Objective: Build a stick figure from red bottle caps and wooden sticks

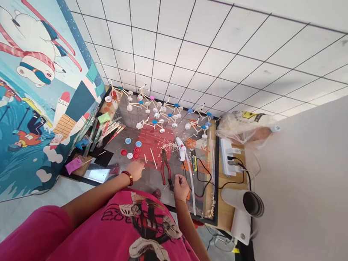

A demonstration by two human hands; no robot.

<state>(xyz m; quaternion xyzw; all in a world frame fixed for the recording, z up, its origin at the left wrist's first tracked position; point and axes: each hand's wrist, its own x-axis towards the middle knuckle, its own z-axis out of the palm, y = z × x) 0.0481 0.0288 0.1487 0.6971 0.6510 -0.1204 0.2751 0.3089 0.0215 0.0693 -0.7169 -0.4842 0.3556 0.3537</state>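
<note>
My left hand, with a red bead bracelet on its wrist, is closed low over the glass tabletop. A tiny pale bit shows at its fingertips, too small to name. Just beyond it lie two thin wooden sticks and several bottle caps in red, blue and white. My right hand is curled with thumb and fingers together; whatever it may hold is hidden. Beside it rest red-handled pliers. A white glue gun lies farther up, near a yellow utility knife.
Several small stick-and-cap assemblies line the back edge by the tiled wall. Packets and sticks are heaped at the left. A power strip, cables, a plastic bag and stacked paper cups stand right.
</note>
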